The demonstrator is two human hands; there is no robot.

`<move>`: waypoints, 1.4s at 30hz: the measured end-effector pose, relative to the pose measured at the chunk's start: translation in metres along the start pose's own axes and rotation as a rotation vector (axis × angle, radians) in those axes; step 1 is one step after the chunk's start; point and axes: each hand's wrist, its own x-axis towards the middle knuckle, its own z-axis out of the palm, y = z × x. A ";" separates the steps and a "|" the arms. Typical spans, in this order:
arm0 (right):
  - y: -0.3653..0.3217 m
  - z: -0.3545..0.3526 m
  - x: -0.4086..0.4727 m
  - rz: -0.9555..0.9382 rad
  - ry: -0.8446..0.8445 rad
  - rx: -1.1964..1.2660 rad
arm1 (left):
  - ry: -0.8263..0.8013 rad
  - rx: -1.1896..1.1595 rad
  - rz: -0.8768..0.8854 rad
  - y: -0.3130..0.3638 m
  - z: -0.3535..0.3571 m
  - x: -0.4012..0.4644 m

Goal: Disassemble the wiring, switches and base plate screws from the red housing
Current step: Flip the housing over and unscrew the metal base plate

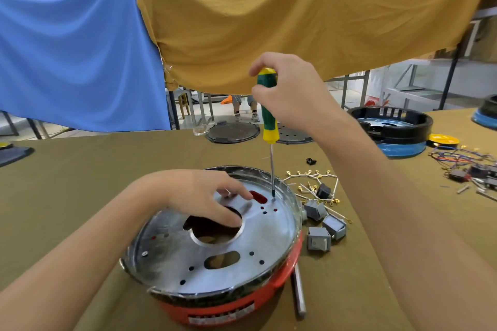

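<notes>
Holding the screwdriver (269, 126) pretty much bolt upright, the right hand (289, 88) has its fingers curled round the top of the green and yellow handle. The long axis runs straight up and down, tip planted on the far right part of the silver base plate (220, 239), just beside the red slot and a few small holes. The left hand (204, 199) lies on the plate with fingers spread and mostly straight, fingertips at the edge of the big centre hole, pressing rather than grabbing anything.

The plate sits face up in the red housing (242, 301), which is near the front edge of the table (80, 169), roughly in the middle. One screw (144, 253) is visible at the plate's left rim.

Just off the housing's right side are three grey rocker switches (322, 226) and a tangle of white wires with brass terminals (312, 183), so it's tight over there. A grey metal rod (299, 293) lies on the cloth right against the housing's front right. Left of the housing the table is bare cloth. Toward the far right edge there's a black and blue housing (398, 129) and another wire pile (468, 164).
</notes>
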 end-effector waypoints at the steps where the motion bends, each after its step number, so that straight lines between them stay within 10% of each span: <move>1: 0.000 -0.001 0.001 0.019 -0.004 0.021 | 0.067 0.034 0.004 0.006 0.001 0.010; 9: 0.000 -0.003 -0.003 0.009 -0.041 0.032 | 0.347 -0.108 0.108 0.024 0.017 0.054; 42: 0.012 -0.014 0.003 -0.061 0.192 0.034 | 0.523 -0.285 0.041 0.018 0.016 0.033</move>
